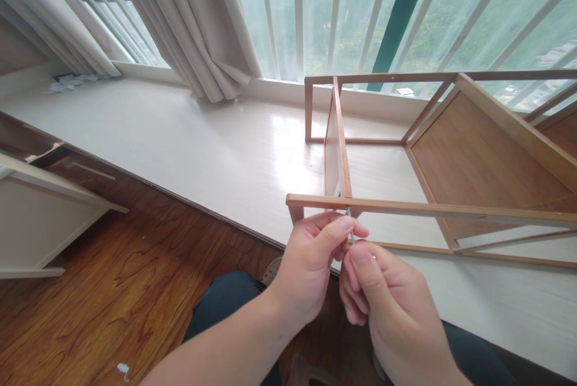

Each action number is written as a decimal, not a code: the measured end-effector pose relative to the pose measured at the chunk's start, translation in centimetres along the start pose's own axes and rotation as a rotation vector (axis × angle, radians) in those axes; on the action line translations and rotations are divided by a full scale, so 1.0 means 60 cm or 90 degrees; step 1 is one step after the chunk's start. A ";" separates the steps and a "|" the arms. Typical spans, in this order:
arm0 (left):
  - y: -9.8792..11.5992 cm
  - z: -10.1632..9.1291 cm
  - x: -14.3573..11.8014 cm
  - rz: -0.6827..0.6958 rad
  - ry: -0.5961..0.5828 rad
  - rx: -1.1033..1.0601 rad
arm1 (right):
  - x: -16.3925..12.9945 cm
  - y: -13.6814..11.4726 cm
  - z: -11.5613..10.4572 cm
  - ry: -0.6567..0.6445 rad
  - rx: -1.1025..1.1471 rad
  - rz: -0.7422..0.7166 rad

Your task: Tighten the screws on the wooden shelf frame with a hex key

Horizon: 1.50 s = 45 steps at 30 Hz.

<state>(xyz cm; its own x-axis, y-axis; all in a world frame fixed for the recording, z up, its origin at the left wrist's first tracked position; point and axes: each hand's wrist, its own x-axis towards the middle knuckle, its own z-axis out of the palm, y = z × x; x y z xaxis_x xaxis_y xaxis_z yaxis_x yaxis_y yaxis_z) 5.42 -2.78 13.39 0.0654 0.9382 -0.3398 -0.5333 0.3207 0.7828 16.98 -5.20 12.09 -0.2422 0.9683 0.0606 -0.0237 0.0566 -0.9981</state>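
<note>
A wooden rack frame (396, 205) lies on its side on a pale ledge, its slatless panels held between long rails. Against the near rail, close to its left end, stands a thin metal rod (352, 231); whether it is a screw or a hex key I cannot tell. My left hand (311, 254) is closed, with thumb and fingers pinched about the rod's upper part just below the rail. Lower down, my right hand (383, 290) pinches the rod's other end between thumb and curled fingers, which hide that end.
The pale ledge (180, 139) runs along a barred window (360, 19). Grey curtains (180, 19) hang at the left. A white piece of furniture (49, 217) stands on the wooden floor (148, 260). A small white scrap (122, 368) lies on the floor.
</note>
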 end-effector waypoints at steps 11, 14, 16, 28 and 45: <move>-0.003 -0.001 0.000 0.003 -0.034 -0.018 | 0.017 0.008 -0.018 0.078 -0.301 -0.309; -0.004 -0.002 0.001 0.011 -0.064 -0.035 | 0.013 0.020 -0.021 0.054 -0.201 -0.264; -0.005 -0.003 0.002 0.008 -0.087 -0.049 | 0.008 0.027 -0.022 0.038 -0.133 -0.228; -0.009 -0.010 0.003 -0.047 -0.136 -0.067 | -0.002 0.043 -0.004 -0.003 0.293 0.002; 0.004 -0.007 0.001 -0.051 -0.124 -0.131 | 0.000 0.018 0.021 -0.269 0.752 0.112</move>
<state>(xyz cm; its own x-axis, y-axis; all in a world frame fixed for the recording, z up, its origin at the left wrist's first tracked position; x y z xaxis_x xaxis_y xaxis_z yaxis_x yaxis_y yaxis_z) 4.94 -2.70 13.38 0.2640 0.9245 -0.2749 -0.6786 0.3806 0.6282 15.71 -5.46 11.04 -0.6150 0.7753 0.1437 -0.7553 -0.5270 -0.3896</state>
